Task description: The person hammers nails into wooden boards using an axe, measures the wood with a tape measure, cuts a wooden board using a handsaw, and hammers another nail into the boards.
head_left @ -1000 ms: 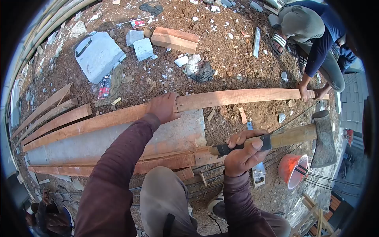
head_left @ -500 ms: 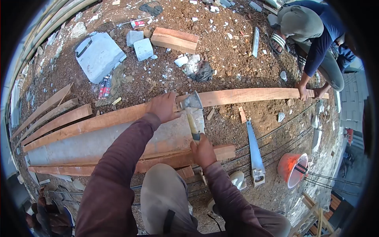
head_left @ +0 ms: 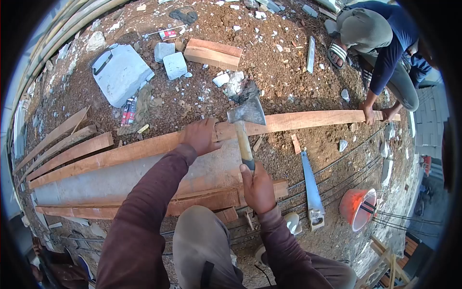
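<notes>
My right hand (head_left: 260, 188) is closed around the lower handle of a hatchet (head_left: 244, 139). The hatchet's broad metal head lies over the edge of a long reddish wooden plank (head_left: 313, 120); whether it touches the wood I cannot tell. Left of the head, my left hand (head_left: 199, 136) grips the wood where a short block sits against the plank, its fingers wrapped over the far edge. The long timber extends leftward below that wrist. At the plank's right end, a co-worker's hand (head_left: 368, 114) rests on the wood.
A grey panel (head_left: 130, 173) lies between the plank and another timber (head_left: 207, 204). To the right are a handsaw (head_left: 312, 185) and an orange bucket (head_left: 347, 207) near steel bars. Beyond the plank lie a white stone block (head_left: 122, 74), a wood block (head_left: 212, 54) and rubble.
The hatchet and my right hand have shifted right, with the head slightly higher and turned. My left hand stays on the wood, a little lower in view.
</notes>
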The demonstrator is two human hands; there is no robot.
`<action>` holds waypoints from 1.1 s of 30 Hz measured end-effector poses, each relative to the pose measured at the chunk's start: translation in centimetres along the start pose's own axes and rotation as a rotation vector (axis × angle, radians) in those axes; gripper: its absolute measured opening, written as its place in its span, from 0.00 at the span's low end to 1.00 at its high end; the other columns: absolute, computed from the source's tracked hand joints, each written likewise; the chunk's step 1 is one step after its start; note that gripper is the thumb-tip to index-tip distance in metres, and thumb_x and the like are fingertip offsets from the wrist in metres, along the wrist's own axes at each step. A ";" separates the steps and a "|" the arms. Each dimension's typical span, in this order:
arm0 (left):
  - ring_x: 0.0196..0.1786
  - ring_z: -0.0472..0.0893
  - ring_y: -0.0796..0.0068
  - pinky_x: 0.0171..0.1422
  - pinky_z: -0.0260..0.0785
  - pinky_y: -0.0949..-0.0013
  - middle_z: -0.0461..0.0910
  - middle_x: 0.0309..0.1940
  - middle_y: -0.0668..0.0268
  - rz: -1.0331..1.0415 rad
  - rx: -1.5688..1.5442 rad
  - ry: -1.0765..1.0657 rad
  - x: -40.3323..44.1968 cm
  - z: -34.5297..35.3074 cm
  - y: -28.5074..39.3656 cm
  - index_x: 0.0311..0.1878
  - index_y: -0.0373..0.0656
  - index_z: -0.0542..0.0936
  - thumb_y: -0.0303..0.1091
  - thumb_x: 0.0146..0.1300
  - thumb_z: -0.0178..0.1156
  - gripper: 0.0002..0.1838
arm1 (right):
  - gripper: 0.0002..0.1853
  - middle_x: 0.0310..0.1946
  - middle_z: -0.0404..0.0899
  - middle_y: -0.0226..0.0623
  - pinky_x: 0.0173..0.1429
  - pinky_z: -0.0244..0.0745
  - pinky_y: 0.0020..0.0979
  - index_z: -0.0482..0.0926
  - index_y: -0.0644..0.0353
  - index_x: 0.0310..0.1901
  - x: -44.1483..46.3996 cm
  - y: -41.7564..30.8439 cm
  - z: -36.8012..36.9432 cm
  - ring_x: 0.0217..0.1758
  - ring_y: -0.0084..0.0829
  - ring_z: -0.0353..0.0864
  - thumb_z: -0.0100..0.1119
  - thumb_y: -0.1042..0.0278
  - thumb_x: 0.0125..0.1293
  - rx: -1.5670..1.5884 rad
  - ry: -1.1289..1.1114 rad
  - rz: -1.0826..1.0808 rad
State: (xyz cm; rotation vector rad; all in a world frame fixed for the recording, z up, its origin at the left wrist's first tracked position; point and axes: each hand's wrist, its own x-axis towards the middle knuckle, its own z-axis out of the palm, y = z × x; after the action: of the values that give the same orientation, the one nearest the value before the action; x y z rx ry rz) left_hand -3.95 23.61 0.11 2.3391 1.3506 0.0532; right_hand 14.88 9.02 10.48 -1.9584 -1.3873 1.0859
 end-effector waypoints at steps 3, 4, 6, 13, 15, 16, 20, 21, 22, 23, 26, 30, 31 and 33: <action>0.52 0.85 0.55 0.56 0.78 0.53 0.83 0.48 0.59 -0.003 -0.011 -0.029 0.1 -0.1 -0.1 0.61 0.45 0.75 0.54 0.50 0.77 0.39 | 0.19 0.32 0.80 0.57 0.36 0.76 0.46 0.72 0.66 0.49 -0.9 -3.1 -2.2 0.30 0.57 0.80 0.54 0.54 0.79 0.564 0.332 -0.064; 0.52 0.85 0.55 0.56 0.78 0.54 0.83 0.48 0.59 -0.004 -0.016 -0.025 0.1 0.0 0.0 0.61 0.45 0.75 0.54 0.49 0.77 0.39 | 0.19 0.30 0.79 0.52 0.33 0.75 0.41 0.73 0.65 0.49 -1.0 -2.4 -2.2 0.27 0.49 0.80 0.53 0.53 0.80 0.740 0.403 -0.157; 0.51 0.85 0.55 0.56 0.78 0.54 0.83 0.47 0.59 -0.005 -0.018 -0.013 -0.1 -0.2 0.1 0.60 0.45 0.75 0.55 0.49 0.77 0.39 | 0.18 0.24 0.76 0.48 0.31 0.75 0.41 0.71 0.65 0.48 -0.5 3.6 3.2 0.24 0.44 0.79 0.51 0.53 0.81 0.045 0.214 -0.170; 0.52 0.84 0.53 0.56 0.78 0.54 0.83 0.48 0.56 0.003 -0.018 -0.019 -0.3 0.4 0.0 0.59 0.41 0.74 0.55 0.50 0.76 0.39 | 0.19 0.22 0.77 0.45 0.29 0.73 0.38 0.72 0.67 0.45 -0.3 -1.8 -2.2 0.24 0.47 0.80 0.55 0.54 0.79 0.248 0.172 0.008; 0.53 0.84 0.53 0.57 0.78 0.54 0.83 0.49 0.55 0.009 -0.006 -0.003 0.0 0.1 -0.1 0.57 0.41 0.74 0.55 0.51 0.75 0.37 | 0.18 0.27 0.80 0.55 0.34 0.75 0.48 0.72 0.69 0.48 -0.9 -1.6 -1.0 0.31 0.61 0.82 0.57 0.57 0.77 0.307 0.272 0.020; 0.53 0.84 0.53 0.57 0.78 0.53 0.82 0.49 0.55 -0.001 -0.008 -0.013 0.0 -0.2 -0.2 0.57 0.41 0.74 0.55 0.51 0.75 0.37 | 0.17 0.27 0.81 0.55 0.35 0.74 0.52 0.72 0.68 0.48 -0.8 -0.1 1.0 0.31 0.61 0.82 0.58 0.58 0.76 0.173 0.247 -0.028; 0.52 0.84 0.53 0.56 0.77 0.53 0.83 0.49 0.55 0.007 0.005 0.006 1.2 -0.3 -0.4 0.59 0.41 0.74 0.55 0.50 0.76 0.39 | 0.17 0.33 0.83 0.62 0.38 0.74 0.58 0.74 0.66 0.47 1.3 4.3 2.9 0.38 0.66 0.83 0.57 0.56 0.76 -0.153 -0.067 0.007; 0.51 0.84 0.53 0.56 0.77 0.53 0.83 0.49 0.55 0.001 0.002 -0.007 0.2 0.6 -0.5 0.60 0.41 0.75 0.55 0.49 0.76 0.39 | 0.18 0.34 0.83 0.63 0.38 0.74 0.59 0.74 0.66 0.46 0.5 2.7 1.8 0.39 0.66 0.83 0.57 0.56 0.76 -0.088 -0.082 0.020; 0.51 0.84 0.53 0.56 0.77 0.53 0.83 0.49 0.55 0.006 -0.013 0.003 0.2 0.7 -0.2 0.60 0.41 0.75 0.55 0.49 0.75 0.39 | 0.17 0.32 0.82 0.62 0.39 0.75 0.59 0.75 0.66 0.45 0.4 0.7 0.9 0.38 0.67 0.82 0.57 0.56 0.76 -0.008 -0.012 0.066; 0.51 0.84 0.53 0.56 0.77 0.53 0.83 0.49 0.55 0.005 -0.025 0.013 0.2 0.6 -0.3 0.60 0.42 0.75 0.56 0.49 0.75 0.39 | 0.17 0.32 0.82 0.62 0.39 0.75 0.59 0.74 0.66 0.45 0.1 0.8 1.3 0.39 0.67 0.82 0.57 0.56 0.76 0.044 0.058 0.051; 0.53 0.84 0.53 0.57 0.78 0.53 0.82 0.50 0.55 -0.010 -0.029 -0.009 -0.1 0.4 -0.3 0.59 0.42 0.74 0.56 0.51 0.75 0.39 | 0.18 0.30 0.82 0.63 0.40 0.75 0.58 0.75 0.67 0.45 -0.1 1.9 3.1 0.39 0.67 0.82 0.59 0.55 0.75 -0.039 0.079 0.033; 0.55 0.83 0.54 0.58 0.78 0.53 0.82 0.52 0.55 -0.009 -0.029 -0.049 0.1 -0.2 0.0 0.60 0.42 0.73 0.56 0.52 0.74 0.39 | 0.18 0.29 0.82 0.61 0.38 0.76 0.57 0.75 0.66 0.46 0.9 3.6 1.9 0.38 0.66 0.83 0.59 0.55 0.76 -0.084 -0.112 0.047; 0.54 0.84 0.53 0.58 0.78 0.53 0.82 0.51 0.55 0.000 -0.026 -0.014 -0.1 0.1 -0.1 0.61 0.43 0.74 0.56 0.51 0.75 0.39 | 0.19 0.29 0.82 0.60 0.38 0.76 0.57 0.75 0.66 0.46 1.1 2.8 0.8 0.37 0.65 0.83 0.58 0.54 0.76 -0.072 -0.057 0.017; 0.52 0.84 0.52 0.57 0.78 0.52 0.83 0.50 0.55 0.040 -0.013 0.060 0.0 0.6 -0.3 0.62 0.45 0.75 0.56 0.50 0.75 0.40 | 0.19 0.27 0.82 0.57 0.37 0.76 0.56 0.75 0.65 0.45 1.6 1.4 -1.9 0.35 0.63 0.83 0.58 0.52 0.76 -0.045 0.077 -0.043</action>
State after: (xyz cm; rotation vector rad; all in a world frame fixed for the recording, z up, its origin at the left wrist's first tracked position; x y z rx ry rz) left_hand -4.11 23.55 -0.52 2.3710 1.3275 0.1447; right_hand 17.48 10.11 10.00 -1.9710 -1.4175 0.9577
